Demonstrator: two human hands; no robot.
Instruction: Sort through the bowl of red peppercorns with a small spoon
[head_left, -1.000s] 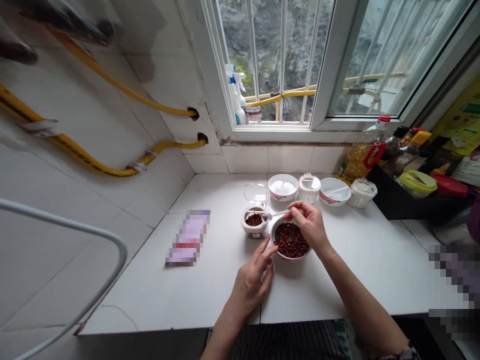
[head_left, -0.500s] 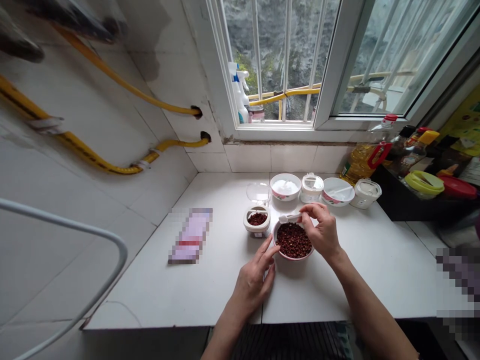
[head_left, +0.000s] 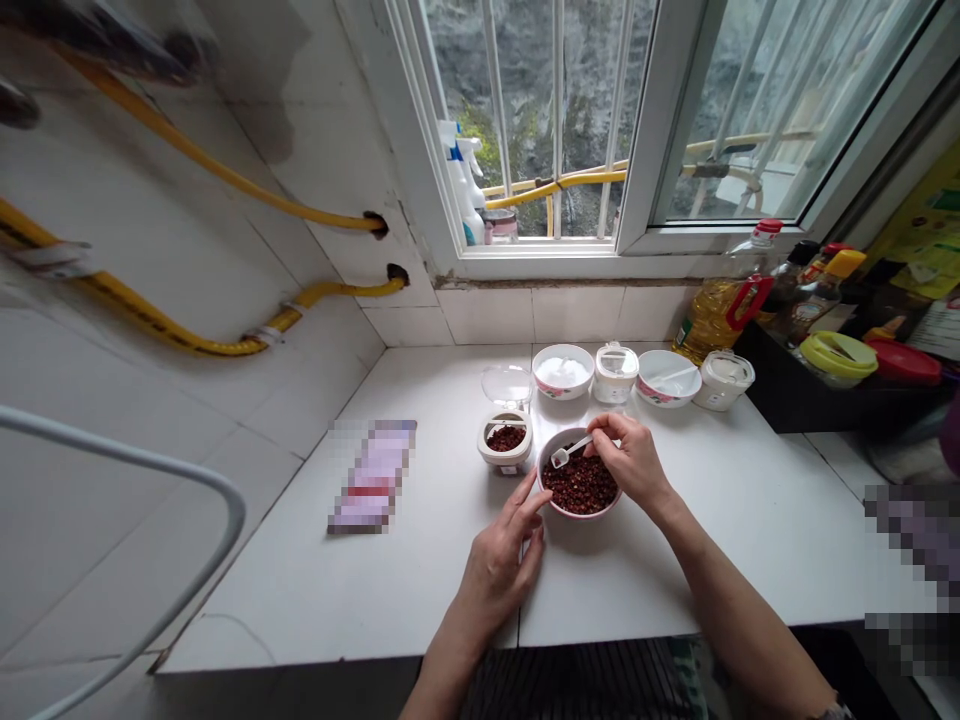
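A small white spoon (head_left: 574,452) is pinched between the fingertips of my right hand (head_left: 632,460). Its scoop end is over the dark red-brown peppercorns (head_left: 583,490), which look like Sichuan peppercorns, in a white bowl (head_left: 579,516). At the bowl's left side, my left hand (head_left: 501,560) holds the rim with its fingers, one of them reaching over the edge. Just left of the bowl stands a cream seasoning jar (head_left: 506,457) with its clear lid (head_left: 506,384) flipped up and similar peppercorns inside.
Behind are a bowl of white powder (head_left: 563,388), a lidded seasoning jar (head_left: 616,375), a bowl with a white spoon (head_left: 670,390) and another jar (head_left: 724,380). An oil bottle (head_left: 712,310) and a black rack (head_left: 806,395) stand right. A blurred purple packet (head_left: 373,480) lies left.
The spoon's scoop end has gone from above the bowl's far rim down to the peppercorns. My left hand keeps its place at the bowl. The camera view has shifted slightly.
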